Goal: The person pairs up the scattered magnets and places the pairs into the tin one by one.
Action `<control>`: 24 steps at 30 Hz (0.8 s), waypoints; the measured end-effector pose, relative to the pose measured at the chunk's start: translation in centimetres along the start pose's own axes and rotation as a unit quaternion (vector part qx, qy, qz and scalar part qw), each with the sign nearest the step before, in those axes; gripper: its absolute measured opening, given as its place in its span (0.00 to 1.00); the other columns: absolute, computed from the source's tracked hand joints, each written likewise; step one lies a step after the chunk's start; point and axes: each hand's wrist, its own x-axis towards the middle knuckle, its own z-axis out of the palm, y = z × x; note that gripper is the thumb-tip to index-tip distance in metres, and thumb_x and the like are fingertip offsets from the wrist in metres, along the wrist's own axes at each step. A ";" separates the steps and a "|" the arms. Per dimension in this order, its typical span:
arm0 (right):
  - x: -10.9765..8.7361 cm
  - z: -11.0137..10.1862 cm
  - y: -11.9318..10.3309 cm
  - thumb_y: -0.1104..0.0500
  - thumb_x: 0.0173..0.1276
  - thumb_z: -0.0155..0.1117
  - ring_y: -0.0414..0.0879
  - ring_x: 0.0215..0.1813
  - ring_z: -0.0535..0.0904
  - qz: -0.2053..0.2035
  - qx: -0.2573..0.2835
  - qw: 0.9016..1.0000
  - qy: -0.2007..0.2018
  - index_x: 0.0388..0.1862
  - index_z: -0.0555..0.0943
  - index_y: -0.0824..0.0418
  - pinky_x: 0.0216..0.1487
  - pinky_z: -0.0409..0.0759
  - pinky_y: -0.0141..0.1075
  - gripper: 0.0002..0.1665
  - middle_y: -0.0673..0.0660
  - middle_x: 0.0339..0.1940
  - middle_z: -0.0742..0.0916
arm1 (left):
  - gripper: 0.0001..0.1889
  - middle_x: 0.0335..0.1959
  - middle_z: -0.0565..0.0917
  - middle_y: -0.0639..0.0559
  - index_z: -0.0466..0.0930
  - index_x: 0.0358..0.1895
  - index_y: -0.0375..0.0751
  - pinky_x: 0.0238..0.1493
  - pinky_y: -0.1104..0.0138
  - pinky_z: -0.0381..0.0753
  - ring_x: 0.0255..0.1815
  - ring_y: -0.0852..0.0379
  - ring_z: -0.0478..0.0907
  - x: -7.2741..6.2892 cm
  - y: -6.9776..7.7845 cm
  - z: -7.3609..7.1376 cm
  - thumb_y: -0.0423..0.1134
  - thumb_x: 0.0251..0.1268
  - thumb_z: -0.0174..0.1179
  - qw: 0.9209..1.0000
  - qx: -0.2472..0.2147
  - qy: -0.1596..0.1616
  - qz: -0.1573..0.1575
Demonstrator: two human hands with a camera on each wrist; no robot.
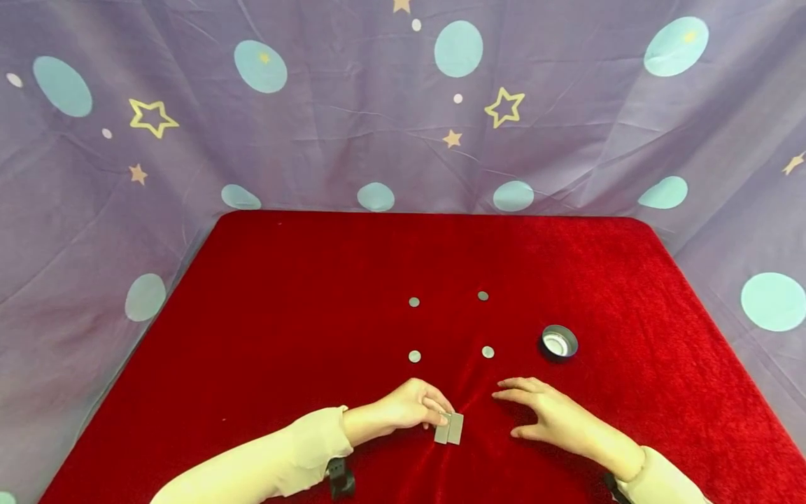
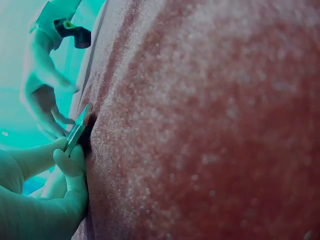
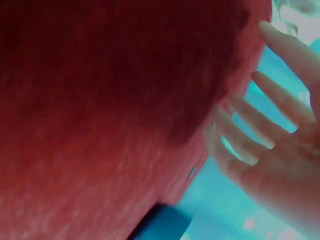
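Note:
Between thumb and fingers my left hand point(image 1: 409, 406) pinches two small flat grey rectangular pieces point(image 1: 456, 430), which lie side by side and slightly staggered. Seen nearly edge-on in the left wrist view, the grey pieces point(image 2: 77, 131) are close over the cloth. My right hand point(image 1: 557, 416) is to their right, holding nothing, its fingers spread and reaching toward the middle. The right wrist view shows its palm point(image 3: 295, 155) and extended fingers. Beyond the hands lie several small round silvery discs point(image 1: 488, 352), spaced roughly as a square.
A shallow round cap-like container point(image 1: 557, 343), dark outside with a pale bottom, stands beyond the right hand, right of the discs. Red velvety cloth point(image 1: 302, 301) covers the table, with creases running near the grey pieces. A purple patterned curtain point(image 1: 352, 105) surrounds the far and side edges.

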 end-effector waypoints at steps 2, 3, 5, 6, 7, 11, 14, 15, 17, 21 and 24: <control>0.1 0.3 -0.5 0.52 0.46 0.69 0.54 0.54 0.70 -0.009 -0.031 0.999 -0.023 0.52 0.76 0.56 0.48 0.71 0.48 0.31 0.58 0.55 0.75 | 0.07 0.31 0.83 0.40 0.79 0.34 0.25 0.20 0.76 0.68 0.21 0.64 0.72 0.1 -0.1 -0.1 0.24 0.48 0.59 1.000 -0.003 -0.003 0.001; 0.0 0.5 -0.6 0.51 0.45 0.69 0.55 0.55 0.69 -0.014 -0.047 0.998 -0.029 0.53 0.75 0.55 0.48 0.71 0.49 0.32 0.58 0.56 0.74 | 0.08 0.31 0.83 0.40 0.79 0.34 0.25 0.20 0.76 0.68 0.20 0.64 0.71 0.1 -0.1 -0.1 0.24 0.48 0.59 1.000 -0.005 -0.003 0.002; 0.0 0.6 -0.8 0.49 0.44 0.68 0.56 0.56 0.68 -0.016 -0.064 0.997 -0.043 0.54 0.75 0.53 0.48 0.70 0.50 0.34 0.59 0.58 0.73 | 0.08 0.31 0.83 0.41 0.79 0.34 0.25 0.20 0.76 0.68 0.19 0.65 0.71 0.2 -0.2 -0.3 0.25 0.49 0.59 1.000 -0.010 -0.006 0.000; 0.0 0.6 -0.8 0.49 0.44 0.68 0.57 0.56 0.68 -0.017 -0.070 0.996 -0.046 0.54 0.75 0.53 0.48 0.70 0.50 0.34 0.59 0.58 0.73 | 0.08 0.31 0.83 0.41 0.80 0.34 0.25 0.20 0.76 0.68 0.19 0.65 0.70 0.2 -0.2 -0.3 0.25 0.49 0.59 1.000 -0.013 -0.006 0.000; 0.0 0.6 -0.8 0.49 0.44 0.68 0.57 0.56 0.68 -0.014 -0.069 0.996 -0.049 0.54 0.75 0.53 0.49 0.70 0.50 0.34 0.59 0.58 0.73 | 0.08 0.31 0.83 0.41 0.80 0.35 0.25 0.20 0.76 0.68 0.19 0.65 0.70 0.2 -0.2 -0.4 0.25 0.49 0.59 1.000 -0.018 -0.005 0.000; 0.0 0.6 -0.8 0.48 0.46 0.67 0.58 0.57 0.67 -0.007 -0.063 0.996 -0.058 0.55 0.74 0.53 0.49 0.70 0.50 0.34 0.59 0.59 0.72 | 0.09 0.31 0.83 0.40 0.79 0.35 0.24 0.21 0.76 0.70 0.21 0.65 0.72 -0.1 -0.2 -0.9 0.26 0.49 0.59 1.000 -0.029 -0.008 0.001; -0.1 0.5 -0.6 0.48 0.46 0.67 0.58 0.57 0.67 -0.008 -0.065 0.996 -0.053 0.55 0.74 0.53 0.49 0.70 0.50 0.34 0.59 0.59 0.72 | 0.10 0.33 0.83 0.41 0.79 0.36 0.24 0.23 0.75 0.71 0.23 0.64 0.73 -0.6 -0.3 -1.6 0.27 0.50 0.58 1.000 -0.031 -0.004 0.002; -0.2 0.6 -0.6 0.48 0.46 0.67 0.58 0.57 0.67 -0.011 -0.069 0.996 -0.048 0.55 0.75 0.54 0.49 0.71 0.50 0.34 0.59 0.59 0.72 | 0.10 0.33 0.83 0.41 0.79 0.36 0.24 0.23 0.74 0.71 0.24 0.64 0.73 -0.7 -0.3 -1.8 0.27 0.50 0.58 0.999 -0.032 0.000 0.003; -0.3 0.6 -0.5 0.48 0.46 0.67 0.58 0.56 0.68 -0.017 -0.074 0.996 -0.042 0.54 0.75 0.54 0.49 0.70 0.50 0.33 0.59 0.58 0.73 | 0.10 0.33 0.83 0.43 0.79 0.37 0.24 0.24 0.73 0.72 0.24 0.63 0.73 -1.1 -0.3 -2.3 0.28 0.51 0.58 0.999 -0.034 0.013 0.003; -0.4 0.6 -0.4 0.49 0.45 0.68 0.57 0.56 0.68 -0.027 -0.072 0.997 -0.031 0.52 0.76 0.56 0.49 0.70 0.51 0.32 0.60 0.57 0.74 | 0.11 0.30 0.83 0.43 0.78 0.37 0.24 0.24 0.72 0.73 0.23 0.63 0.73 -1.5 -0.4 -2.9 0.29 0.50 0.58 0.998 -0.051 0.031 0.006; -0.3 0.4 -0.3 0.51 0.47 0.68 0.56 0.54 0.70 -0.025 -0.055 0.998 -0.021 0.50 0.77 0.58 0.48 0.71 0.50 0.29 0.60 0.54 0.75 | 0.12 0.28 0.83 0.42 0.78 0.38 0.23 0.23 0.72 0.74 0.22 0.62 0.74 -1.6 -0.4 -3.0 0.29 0.50 0.58 0.997 -0.067 0.034 0.004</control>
